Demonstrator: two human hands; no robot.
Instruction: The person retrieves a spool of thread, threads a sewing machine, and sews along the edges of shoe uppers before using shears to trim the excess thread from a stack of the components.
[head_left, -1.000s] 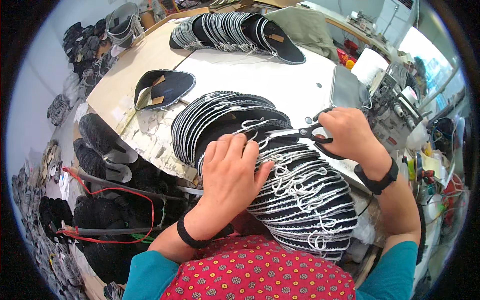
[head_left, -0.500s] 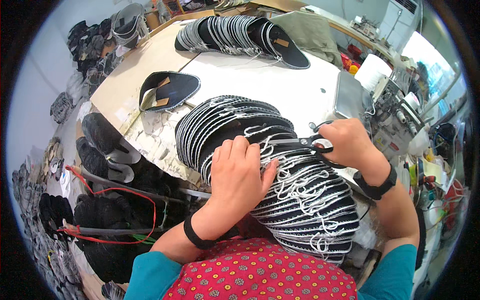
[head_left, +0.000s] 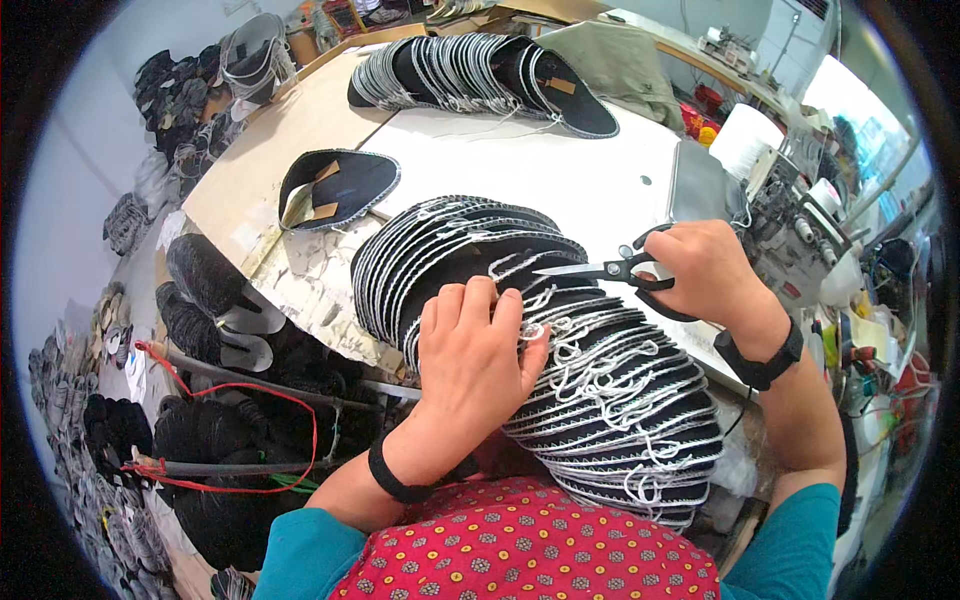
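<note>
A long curved stack of dark sole-shaped pieces (head_left: pixel 615 400) with white stitched edges and loose white threads lies in front of me, running from the table toward my lap. My left hand (head_left: pixel 468 345) is bent over the stack's left side, its fingertips pressed among the pieces and its thumb beside the threads. Black-handled scissors (head_left: pixel 590 270) are in my right hand (head_left: pixel 700 268), fingers in the loops. Their silver blades point left, just above the stack, near a white thread tail (head_left: pixel 515 263) close to my left fingertips.
At the far side of the white table (head_left: pixel 440 160) lies a second stack (head_left: pixel 470 75). A single dark piece with tan tabs (head_left: pixel 340 190) sits left. A grey metal box (head_left: pixel 700 185) and sewing machine (head_left: pixel 795 235) stand right. Red cord (head_left: pixel 240 385) hangs over a rail at lower left.
The scissors and my right hand have moved slightly right and away from me, drawing the blades back from the threads. My left hand has stayed nearly in place on the stack.
</note>
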